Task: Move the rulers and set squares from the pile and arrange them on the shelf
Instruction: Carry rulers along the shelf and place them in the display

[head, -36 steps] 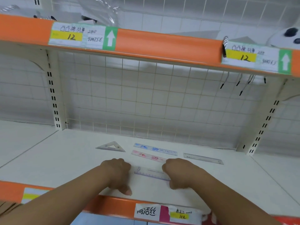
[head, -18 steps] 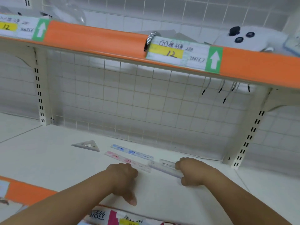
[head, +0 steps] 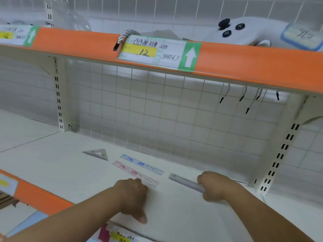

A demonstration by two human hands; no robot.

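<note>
Gripping clear ruler (head: 185, 183), right fingers (head: 203, 180); left fingers (head: 136, 185) curled empty near shelf (head: 52, 172) edge, open room between.

The price label (head: 157, 51) on the upper shelf's orange edge (head: 244, 58), frame centre, reads "12" on yellow, beside a white up-arrow on green.

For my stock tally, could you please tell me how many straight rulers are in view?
3: a blue ruler towards the back, a pink ruler just in front of it, and a clear ruler gripped by the right hand. Another may be hidden behind that hand.
</note>
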